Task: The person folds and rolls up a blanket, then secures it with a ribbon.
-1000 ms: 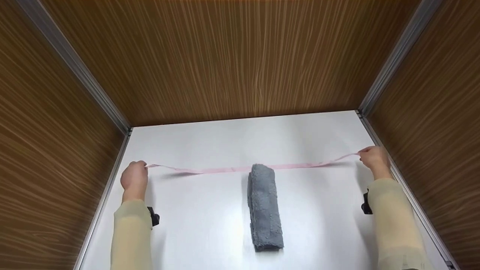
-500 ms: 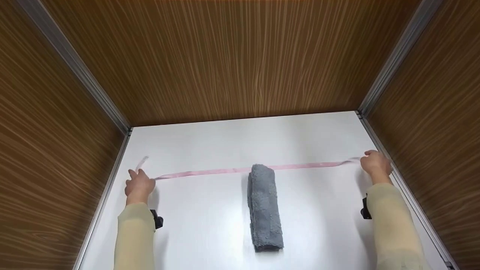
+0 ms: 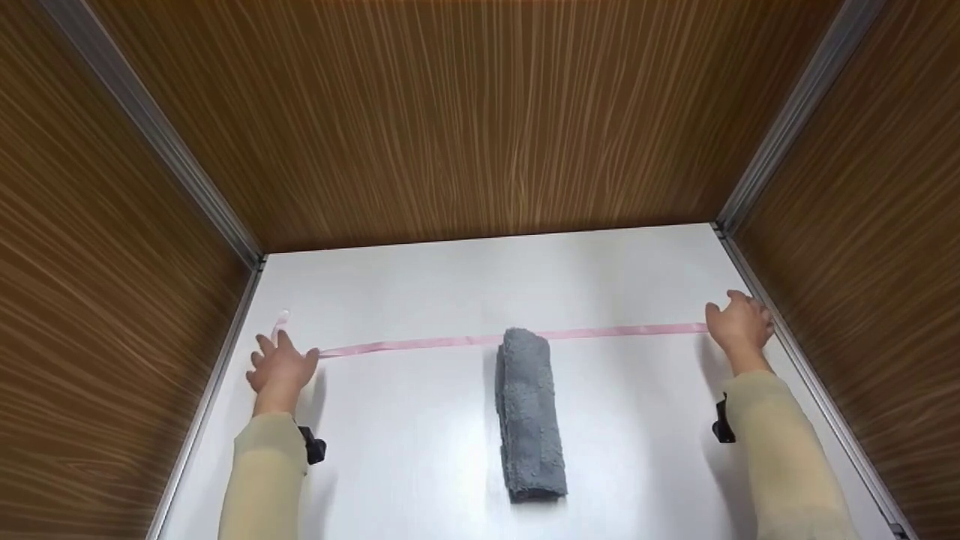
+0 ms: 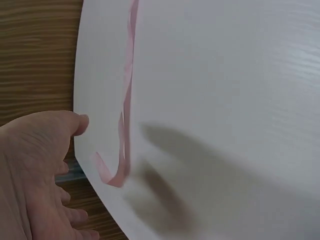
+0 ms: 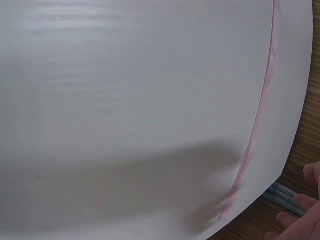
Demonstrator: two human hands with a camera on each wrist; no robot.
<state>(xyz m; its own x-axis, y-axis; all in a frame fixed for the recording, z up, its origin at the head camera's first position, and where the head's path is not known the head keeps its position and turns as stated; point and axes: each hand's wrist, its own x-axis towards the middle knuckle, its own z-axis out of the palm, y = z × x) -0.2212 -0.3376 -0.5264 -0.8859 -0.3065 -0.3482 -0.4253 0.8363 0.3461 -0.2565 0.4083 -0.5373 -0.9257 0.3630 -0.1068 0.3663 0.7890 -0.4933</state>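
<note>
A long pink ribbon [image 3: 427, 343] lies across the white table, running under the far end of a folded grey towel [image 3: 531, 416]. Over its left end my left hand [image 3: 281, 366] hovers with fingers spread, holding nothing; in the left wrist view the ribbon [image 4: 126, 100] curls back in a hook at its end, apart from the hand [image 4: 40, 175]. My right hand [image 3: 739, 324] is spread above the ribbon's right end, hiding that end in the head view. The right wrist view shows the ribbon [image 5: 260, 117] lying flat, and part of the right hand [image 5: 302, 220] with loose fingers.
Brown wood-grain panels [image 3: 480, 120] enclose the white table [image 3: 405, 427] at the back and both sides. Grey metal rails [image 3: 161, 150] run along the corners and side edges. Dark wrist cameras [image 3: 313, 446] sit at both cuffs.
Both hands have let go of the ribbon's ends and opened. The ribbon has come down onto the table. The left hand has moved slightly nearer; the towel has stayed put.
</note>
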